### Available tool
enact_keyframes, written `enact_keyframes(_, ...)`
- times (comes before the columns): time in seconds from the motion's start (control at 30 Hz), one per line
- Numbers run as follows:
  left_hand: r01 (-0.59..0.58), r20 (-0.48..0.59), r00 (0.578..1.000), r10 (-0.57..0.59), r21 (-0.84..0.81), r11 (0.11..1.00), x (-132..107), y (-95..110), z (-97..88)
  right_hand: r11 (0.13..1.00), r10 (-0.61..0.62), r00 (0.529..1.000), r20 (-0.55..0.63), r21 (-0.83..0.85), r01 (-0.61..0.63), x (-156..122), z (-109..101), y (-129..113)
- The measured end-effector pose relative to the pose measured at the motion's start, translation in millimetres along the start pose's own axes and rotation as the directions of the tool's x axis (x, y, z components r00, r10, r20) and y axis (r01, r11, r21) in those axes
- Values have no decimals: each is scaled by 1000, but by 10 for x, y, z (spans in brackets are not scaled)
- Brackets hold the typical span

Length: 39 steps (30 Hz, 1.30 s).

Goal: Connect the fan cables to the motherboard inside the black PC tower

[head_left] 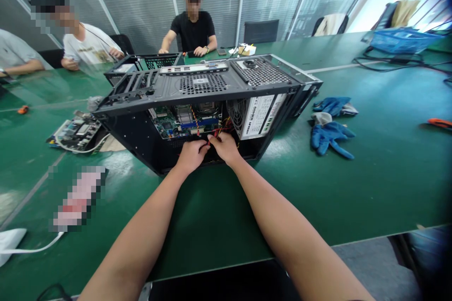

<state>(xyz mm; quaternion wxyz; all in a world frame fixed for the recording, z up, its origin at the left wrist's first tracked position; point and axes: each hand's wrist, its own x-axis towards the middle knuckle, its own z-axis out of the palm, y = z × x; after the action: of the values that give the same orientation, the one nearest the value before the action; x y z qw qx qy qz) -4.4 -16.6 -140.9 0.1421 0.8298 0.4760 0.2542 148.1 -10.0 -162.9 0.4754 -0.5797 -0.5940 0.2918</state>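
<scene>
A black computer case [132,134] lies on its side on the green table, its open side facing me. Inside it I see a motherboard [169,124] and a power supply [263,115] with a fan and a white label. Both hands reach in below the motherboard. My left hand [191,154] is closed in a pinch on the red, black and yellow power cables [223,128]. Close beside it, my right hand [226,147] also pinches these cables. The fingers partly hide the cable ends, so any connector cannot be made out.
Blue work gloves [328,136] lie right of the case. A loose circuit board [76,131] and a phone [80,197] on a white cable are at left. Behind stands another open case [151,60]. A blue basket [402,40] sits far right. Several people sit across the table.
</scene>
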Motion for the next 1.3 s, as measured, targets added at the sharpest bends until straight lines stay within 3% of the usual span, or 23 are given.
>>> enact_keyframes(0.13, -51, -55, 997, 54, 58, 997, -20, 14, 33, 999, -3, 1000, -9, -47, 3, -3, -14, -31)
enact_keyframes(0.3, -55, -60, 997, 58, 49, 997, -19, -6, 48, 997, -9, 1000, 9, 75, 8, -19, -18, -48)
enact_keyframes(0.53, 77, 12, 997, -76, -106, 991, -6, 12, -31, 984, -11, 998, 64, 177, 0, 0, 7, -5)
enact_keyframes(0.87, 71, 174, 985, -21, -286, 956, 19, -14, -92, 979, 7, 996, 92, 202, -25, -12, -12, -29)
enact_keyframes(1.03, 38, 75, 997, -26, -158, 987, 1, -2, -70, 994, 13, 999, 31, 105, -16, -19, -13, -45)
enact_keyframes(1.3, -75, -72, 994, 84, 118, 990, -39, 0, 8, 999, 1, 1000, 9, 50, -1, -17, -22, -37)
